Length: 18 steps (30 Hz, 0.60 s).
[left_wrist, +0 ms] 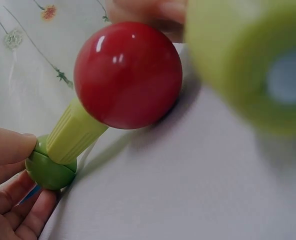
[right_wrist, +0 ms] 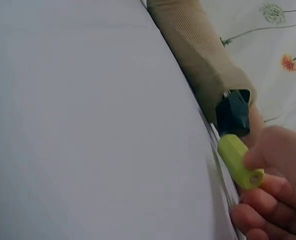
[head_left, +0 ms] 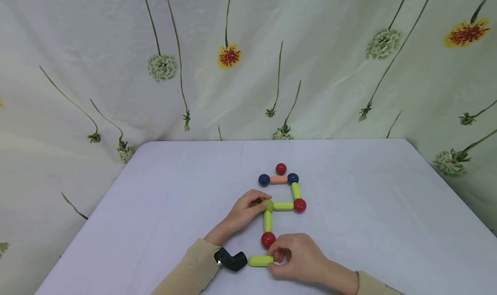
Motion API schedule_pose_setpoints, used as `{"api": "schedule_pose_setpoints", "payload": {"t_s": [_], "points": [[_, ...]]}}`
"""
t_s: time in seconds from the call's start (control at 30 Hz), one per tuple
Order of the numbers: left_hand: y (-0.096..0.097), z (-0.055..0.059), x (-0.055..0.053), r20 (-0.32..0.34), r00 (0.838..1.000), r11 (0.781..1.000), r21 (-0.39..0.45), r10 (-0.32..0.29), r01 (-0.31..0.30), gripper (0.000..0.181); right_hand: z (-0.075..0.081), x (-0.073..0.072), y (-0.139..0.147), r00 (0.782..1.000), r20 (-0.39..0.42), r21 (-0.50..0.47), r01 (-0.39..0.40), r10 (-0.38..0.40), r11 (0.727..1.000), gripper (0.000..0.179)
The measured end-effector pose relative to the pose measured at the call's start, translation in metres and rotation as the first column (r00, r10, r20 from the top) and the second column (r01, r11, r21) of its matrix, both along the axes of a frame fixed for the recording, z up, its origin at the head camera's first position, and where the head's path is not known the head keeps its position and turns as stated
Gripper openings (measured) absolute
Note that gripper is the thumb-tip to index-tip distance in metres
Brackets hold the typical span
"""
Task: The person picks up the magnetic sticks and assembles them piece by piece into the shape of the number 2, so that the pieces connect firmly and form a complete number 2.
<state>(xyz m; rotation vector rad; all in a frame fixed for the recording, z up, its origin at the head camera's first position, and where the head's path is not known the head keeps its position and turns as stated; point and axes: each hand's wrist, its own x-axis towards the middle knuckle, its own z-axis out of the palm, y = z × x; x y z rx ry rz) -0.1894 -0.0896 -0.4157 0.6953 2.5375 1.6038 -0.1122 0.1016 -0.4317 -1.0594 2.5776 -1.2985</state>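
Note:
Between its thumb and fingers, my left hand (head_left: 245, 209) pinches a green ball (left_wrist: 50, 167) that sits at a corner of a chain of rods and balls on the table. A yellow-green rod (head_left: 268, 221) runs from that ball toward me and ends in a red ball (head_left: 268, 240). Another yellow-green rod (head_left: 283, 206) goes right to a second red ball (head_left: 300, 205). Nearer to me, my right hand (head_left: 300, 258) pinches the right end of a separate yellow-green rod (head_left: 260, 261), lying crosswise just in front of the nearer red ball.
Farther back, a short yellow-green rod (head_left: 296, 190) leads to a dark blue ball (head_left: 293, 178), and an orange rod (head_left: 278, 180) links it to another blue ball (head_left: 264, 180). A loose red ball (head_left: 281, 169) lies behind them. A black camera (head_left: 231, 259) is strapped to my left wrist.

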Motion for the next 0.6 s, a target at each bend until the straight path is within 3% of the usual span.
{"api": "schedule_pose_setpoints", "payload": {"t_s": [0.07,0.23,0.43,0.6], "points": [[0.000,0.008,0.004,0.001,1.000,1.000,0.000,-0.006,0.006,0.023,0.003,-0.005,0.004,0.996,0.072,-0.016,-0.043,0.044,0.999,0.010],[0.001,0.011,0.006,0.003,1.000,1.000,-0.002,-0.001,0.001,0.023,0.005,-0.014,0.014,0.975,0.179,-0.046,-0.128,0.134,0.991,0.010],[0.001,0.010,0.005,0.006,1.000,1.000,-0.010,0.008,-0.008,0.022,0.008,-0.023,0.024,0.958,0.236,-0.060,-0.153,0.163,0.986,0.011],[0.001,0.010,0.005,0.006,1.000,1.000,-0.008,0.004,-0.004,0.022,0.009,-0.031,0.033,0.956,0.222,-0.075,-0.180,0.193,0.981,0.010]]}}
